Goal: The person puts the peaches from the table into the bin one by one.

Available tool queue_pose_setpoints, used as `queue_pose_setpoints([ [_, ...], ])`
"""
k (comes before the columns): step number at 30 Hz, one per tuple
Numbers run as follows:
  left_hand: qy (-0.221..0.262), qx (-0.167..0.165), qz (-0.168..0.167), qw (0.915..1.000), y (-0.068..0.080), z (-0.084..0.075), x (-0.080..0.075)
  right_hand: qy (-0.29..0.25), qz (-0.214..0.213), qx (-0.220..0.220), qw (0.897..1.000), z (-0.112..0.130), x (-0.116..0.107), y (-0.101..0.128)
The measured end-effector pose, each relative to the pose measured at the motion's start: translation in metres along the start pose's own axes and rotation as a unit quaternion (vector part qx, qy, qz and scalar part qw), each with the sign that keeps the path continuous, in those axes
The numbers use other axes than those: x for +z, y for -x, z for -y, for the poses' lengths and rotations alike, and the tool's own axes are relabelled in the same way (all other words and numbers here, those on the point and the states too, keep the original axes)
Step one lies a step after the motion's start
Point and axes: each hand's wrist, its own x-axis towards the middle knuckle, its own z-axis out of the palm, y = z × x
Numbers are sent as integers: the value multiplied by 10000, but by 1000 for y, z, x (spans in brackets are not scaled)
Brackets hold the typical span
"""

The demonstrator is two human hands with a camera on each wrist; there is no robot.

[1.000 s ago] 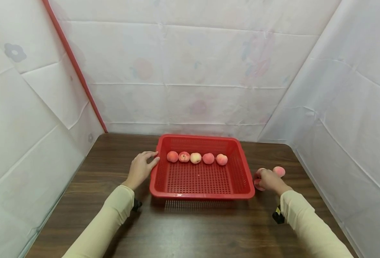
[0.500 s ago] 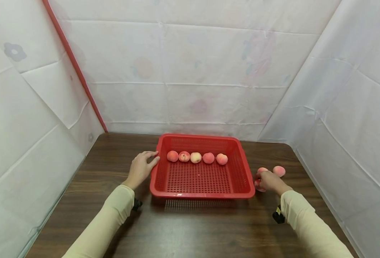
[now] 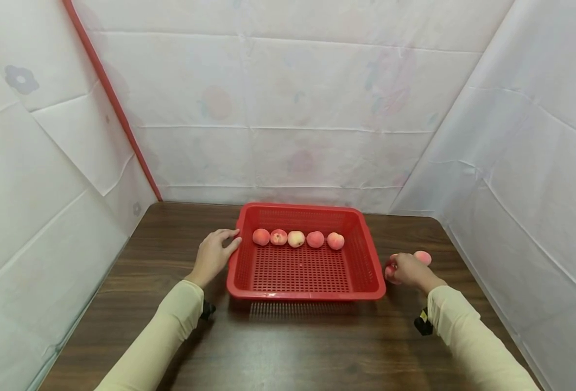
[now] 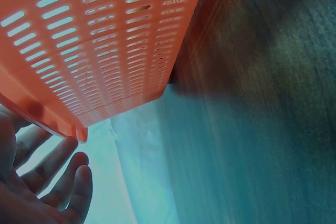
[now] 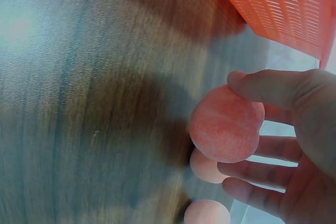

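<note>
Gripping one peach [image 5: 224, 131] between thumb and fingers, our right hand [image 3: 407, 270] sits just off the right wall of the red basket [image 3: 377, 271], with the fruit lifted clear of the wooden table [image 3: 288, 336]. Two more peaches lie just beyond those fingers in the right wrist view, one [image 5: 210, 167] close behind the held fruit and another [image 5: 207, 214] past it. Our left hand [image 3: 213, 257] is relaxed and flat, fingertips resting against the basket's left rim. Five peaches [image 3: 297, 239] already stand in a row along the far side of the basket, away from both hands. We judge the work well past halfway: five in, one in hand, two left outside.
</note>
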Motion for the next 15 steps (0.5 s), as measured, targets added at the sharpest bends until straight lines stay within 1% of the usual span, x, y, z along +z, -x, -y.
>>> queue_pose_setpoints([
  [7, 6, 12, -26, 10000, 1, 0, 0, 351, -221, -366, 9985, -1, -8, -4],
  [11, -2, 31, -38, 10000, 0, 0, 0, 427, -237, -352, 9982, 0, -15, -5],
  [15, -2, 43, -46, 10000, -1, 1, 1, 395, -242, -183, 9988, 4, -23, -5],
])
